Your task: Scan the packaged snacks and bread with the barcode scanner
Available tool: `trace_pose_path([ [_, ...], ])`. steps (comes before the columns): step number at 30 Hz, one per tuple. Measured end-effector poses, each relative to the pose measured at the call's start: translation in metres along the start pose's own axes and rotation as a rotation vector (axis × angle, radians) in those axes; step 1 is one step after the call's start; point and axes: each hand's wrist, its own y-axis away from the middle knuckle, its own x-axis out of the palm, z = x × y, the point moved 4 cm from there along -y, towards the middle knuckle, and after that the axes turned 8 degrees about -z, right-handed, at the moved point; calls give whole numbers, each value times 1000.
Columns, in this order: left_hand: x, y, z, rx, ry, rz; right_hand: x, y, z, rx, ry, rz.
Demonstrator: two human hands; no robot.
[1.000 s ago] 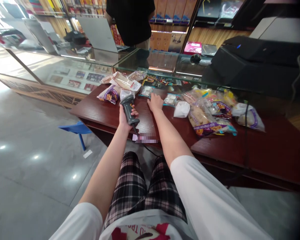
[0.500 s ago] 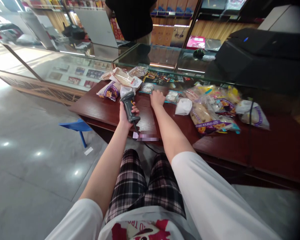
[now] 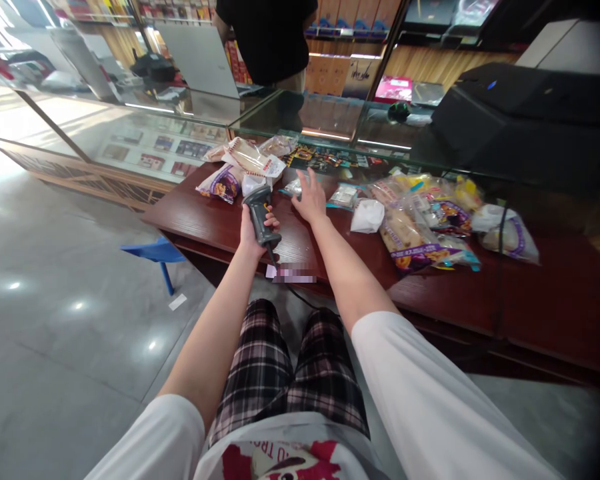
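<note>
My left hand [image 3: 253, 235] is shut around the grip of a grey handheld barcode scanner [image 3: 261, 217], whose head points up toward the packets. My right hand [image 3: 310, 199] is raised slightly above the dark red wooden counter [image 3: 290, 250], fingers spread and holding nothing. Nearest to it lies a small clear packet [image 3: 294, 188]. A purple snack bag [image 3: 220, 185] and a clear sandwich-style pack [image 3: 247, 157] lie left of my hands. A white wrapped item [image 3: 367, 216] and a heap of snack bags [image 3: 410, 230] lie to the right.
A glass display case [image 3: 300, 117] stands behind the counter, with a person in a black shirt [image 3: 265, 33] beyond it. A black machine [image 3: 510, 113] sits at the right. The scanner's cable [image 3: 300, 297] hangs over the counter's front edge. A blue stool [image 3: 153, 250] stands on the floor at left.
My right hand has lifted from the counter and its fingers have spread apart. My left hand still grips the scanner in about the same place.
</note>
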Motion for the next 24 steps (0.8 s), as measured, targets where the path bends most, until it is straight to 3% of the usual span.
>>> trace_pose_path([
  [4, 0, -2, 0, 1, 23, 16, 11, -2, -4, 14, -35, 94],
  [15, -3, -6, 3, -114, 149, 56, 22, -8, -18, 189, -74, 73],
  [20, -3, -5, 3, -124, 136, 42, 14, -7, -28, 210, -388, -31],
  [24, -1, -5, 3, -131, 134, 37, 1, 0, -44, 345, -799, -125],
])
